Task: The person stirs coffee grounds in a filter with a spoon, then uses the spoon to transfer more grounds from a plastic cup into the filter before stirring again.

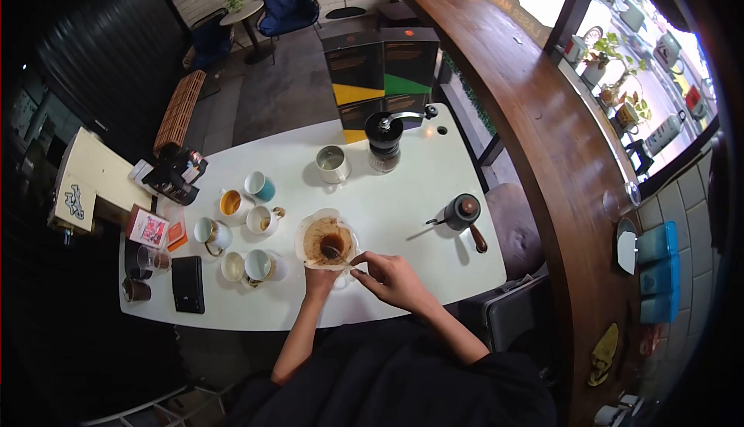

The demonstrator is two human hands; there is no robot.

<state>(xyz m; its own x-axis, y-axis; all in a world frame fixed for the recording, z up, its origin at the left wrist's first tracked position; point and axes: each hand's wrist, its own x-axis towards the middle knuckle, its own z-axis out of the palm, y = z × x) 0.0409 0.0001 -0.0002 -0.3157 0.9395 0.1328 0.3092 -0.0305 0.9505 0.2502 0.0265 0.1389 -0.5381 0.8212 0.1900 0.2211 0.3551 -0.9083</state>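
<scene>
A coffee dripper lined with a white paper filter (308, 224) is at the near middle of the white table, with dark wet coffee grounds (333, 242) inside. My left hand (319, 280) grips the dripper from its near side, its fingers partly hidden beneath the filter. Pinched in my right hand (394, 280) is a small spoon (341, 259), its bowl down in the grounds. To the left of the filter stand a white cup (262, 221) and another pale cup (263, 266).
A hand grinder (384, 142) and a steel pitcher (332, 163) stand behind the dripper. To the right is a black gooseneck kettle (463, 210). Several cups, a black flat case (187, 284) and a glass (153, 259) occupy the left side. A wooden counter (535, 140) runs along the right.
</scene>
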